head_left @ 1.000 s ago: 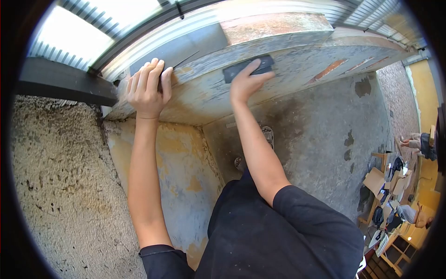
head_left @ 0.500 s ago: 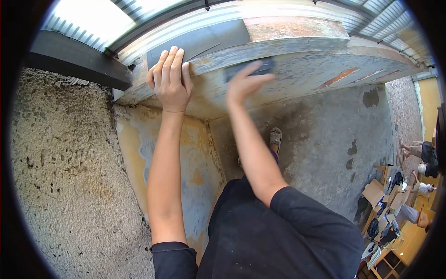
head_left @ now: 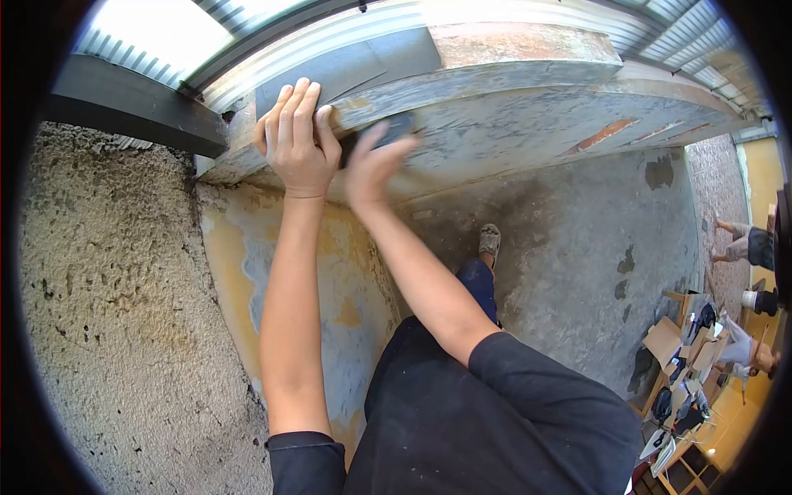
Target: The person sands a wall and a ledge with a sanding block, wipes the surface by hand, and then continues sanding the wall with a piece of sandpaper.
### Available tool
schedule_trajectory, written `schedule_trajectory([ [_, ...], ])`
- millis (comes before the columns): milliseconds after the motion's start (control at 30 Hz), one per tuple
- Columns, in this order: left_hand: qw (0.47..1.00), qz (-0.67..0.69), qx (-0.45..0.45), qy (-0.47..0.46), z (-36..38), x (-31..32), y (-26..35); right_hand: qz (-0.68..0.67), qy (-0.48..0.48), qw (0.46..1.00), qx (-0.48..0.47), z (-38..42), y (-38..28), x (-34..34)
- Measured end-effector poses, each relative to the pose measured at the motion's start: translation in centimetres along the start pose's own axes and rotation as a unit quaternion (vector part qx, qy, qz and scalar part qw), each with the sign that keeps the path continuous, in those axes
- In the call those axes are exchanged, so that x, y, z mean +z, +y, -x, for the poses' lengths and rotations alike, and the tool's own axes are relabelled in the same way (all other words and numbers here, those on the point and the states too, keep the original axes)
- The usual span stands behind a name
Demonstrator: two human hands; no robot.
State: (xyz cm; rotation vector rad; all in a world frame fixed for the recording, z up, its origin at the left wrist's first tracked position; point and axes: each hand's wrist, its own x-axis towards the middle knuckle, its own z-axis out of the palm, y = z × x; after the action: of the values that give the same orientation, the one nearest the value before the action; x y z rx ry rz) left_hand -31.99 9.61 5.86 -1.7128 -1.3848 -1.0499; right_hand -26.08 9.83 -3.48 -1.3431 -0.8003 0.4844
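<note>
My left hand [head_left: 303, 148] rests on the top edge of a worn, grey-painted wall [head_left: 511, 124], fingers spread over a dark grey sheet [head_left: 379, 58] lying there. Just to its right, my right hand [head_left: 375, 165] presses a dark flat pad [head_left: 398, 128] against the wall's face. Motion blurs this hand and the pad, and the pad's exact kind cannot be made out. Reddish patches show where paint is gone from the wall farther right.
A rough wall [head_left: 132, 313] stands at the left, with a dark beam [head_left: 132, 107] above. Open cardboard boxes [head_left: 662, 340] and mixed items are at the lower right. Two other people [head_left: 747, 351] [head_left: 747, 243] are at the far right. My sandalled foot [head_left: 490, 239] is on the concrete floor.
My right hand and the dark pad have moved left along the wall, close to my left hand. My left hand stays on the edge. The people at the far right have shifted.
</note>
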Motion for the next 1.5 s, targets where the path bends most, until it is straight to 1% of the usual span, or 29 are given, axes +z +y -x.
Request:
schedule_trajectory([
  [33, 1.0, 0.007, 0.004, -0.003, 0.0, -0.1, -0.3, -0.014, -0.034, 0.999, -0.029, 1.7, 0.4, 0.6],
  [100, 1.0, 0.013, 0.008, -0.001, -0.3, -0.1, -0.7, -0.049, -0.063, 0.997, 0.006, -0.2, -0.1, -1.3],
  [167, 1.0, 0.015, 0.008, -0.018, -0.2, -0.5, -0.5, 0.014, 0.034, 0.996, 0.083, -5.5, 0.4, -3.5],
  [233, 1.0, 0.007, 0.001, -0.017, -0.2, -0.5, -0.1, -0.037, 0.074, 0.988, 0.132, -10.4, -1.4, -6.7],
  [267, 1.0, 0.008, -0.005, -0.011, -0.1, -0.3, 0.0, -0.037, 0.072, 0.988, 0.132, -9.8, -1.7, -6.3],
  [333, 1.0, 0.008, -0.007, -0.003, -0.2, -0.2, 0.0, -0.063, 0.065, 0.989, 0.113, -7.3, -2.9, -4.3],
  [400, 1.0, 0.017, -0.011, -0.003, -0.2, -0.3, 0.0, -0.031, 0.017, 0.999, -0.017, -1.2, -1.2, -0.7],
  [433, 1.0, 0.018, -0.011, -0.001, -0.2, -0.4, 0.0, -0.019, -0.044, 0.999, -0.022, 1.2, -0.7, -0.1],
  [500, 1.0, 0.028, 0.005, -0.012, -0.4, -0.6, -0.5, -0.026, -0.069, 0.997, -0.025, 0.1, -0.8, -1.4],
  [567, 0.999, 0.031, -0.001, -0.01, -0.7, -0.7, -0.3, -0.003, 0.03, 0.999, 0.037, -4.5, -0.7, -3.3],
  [633, 0.999, 0.033, -0.007, -0.015, -0.5, -0.8, 0.0, -0.052, 0.029, 0.982, 0.177, -9.5, -2.2, -6.6],
  [667, 0.999, 0.037, -0.017, -0.008, -0.5, -0.6, 0.1, -0.051, 0.025, 0.982, 0.177, -9.3, -1.9, -5.9],
  [733, 0.999, 0.033, -0.03, 0.0, -0.5, -0.6, 0.5, 0.001, 0.139, 0.99, 0.021, -7.6, -1.0, -3.5],
  [800, 0.999, 0.032, -0.029, -0.001, -0.6, -0.7, 0.4, -0.031, 0.067, 0.997, -0.028, -2.0, -1.3, -0.6],
  [833, 0.999, 0.034, -0.027, -0.004, -0.6, -0.8, 0.4, 0.015, 0.014, 0.999, -0.028, 0.8, 0.2, 0.7],
  [900, 0.999, 0.042, -0.021, -0.011, -0.7, -1.2, 0.2, -0.032, -0.121, 0.987, 0.1, 1.5, -1.7, -0.8],
  [967, 0.999, 0.046, -0.019, -0.018, -0.8, -1.5, 0.0, -0.039, -0.017, 0.999, -0.004, -2.0, -1.6, -2.5],
  [1033, 0.998, 0.05, -0.029, -0.019, -0.8, -1.4, 0.3, 0.089, 0.114, 0.988, 0.061, -7.7, 2.3, -4.1],
  [1067, 0.998, 0.046, -0.034, -0.02, -0.7, -1.4, 0.3, 0.089, 0.111, 0.988, 0.059, -7.8, 1.2, -4.3],
  [1133, 0.998, 0.039, -0.04, -0.009, -0.6, -0.9, 0.4, -0.024, 0.063, 0.99, 0.121, -8.5, -2.2, -5.3],
  [1200, 0.998, 0.037, -0.041, 0.002, -0.5, -1.0, 0.6, -0.031, 0.031, 0.999, 0.028, -3.1, -0.9, -1.8],
  [1233, 0.998, 0.044, -0.041, -0.007, -0.5, -1.3, 0.5, 0.03, -0.038, 0.998, -0.05, -0.7, 1.0, -1.3],
  [1267, 0.998, 0.052, -0.04, -0.013, -0.8, -1.4, 0.5, 0.005, -0.114, 0.993, 0.021, 1.1, 0.0, -2.1],
  [1300, 0.998, 0.054, -0.038, -0.003, -1.2, -1.5, 0.7, 0.0, -0.111, 0.994, 0.013, 1.3, -0.1, -3.1],
  [1367, 0.996, 0.069, -0.041, -0.024, -1.3, -2.2, 0.7, -0.029, -0.147, 0.984, 0.101, 1.3, 0.4, -4.9],
  [1400, 0.995, 0.08, -0.051, -0.029, -1.5, -2.6, 1.0, -0.08, -0.171, 0.955, 0.23, 0.5, -0.7, -6.6],
  [1433, 0.995, 0.077, -0.052, -0.021, -1.6, -2.8, 1.0, -0.128, -0.192, 0.906, 0.354, -0.8, -1.6, -8.6],
  [1467, 0.994, 0.086, -0.06, -0.028, -1.6, -3.0, 1.1, -0.163, -0.19, 0.896, 0.368, -1.8, -1.1, -9.8],
  [1500, 0.992, 0.096, -0.067, -0.035, -1.8, -3.0, 1.3, -0.209, -0.248, 0.865, 0.383, -3.1, 0.3, -11.7],
])
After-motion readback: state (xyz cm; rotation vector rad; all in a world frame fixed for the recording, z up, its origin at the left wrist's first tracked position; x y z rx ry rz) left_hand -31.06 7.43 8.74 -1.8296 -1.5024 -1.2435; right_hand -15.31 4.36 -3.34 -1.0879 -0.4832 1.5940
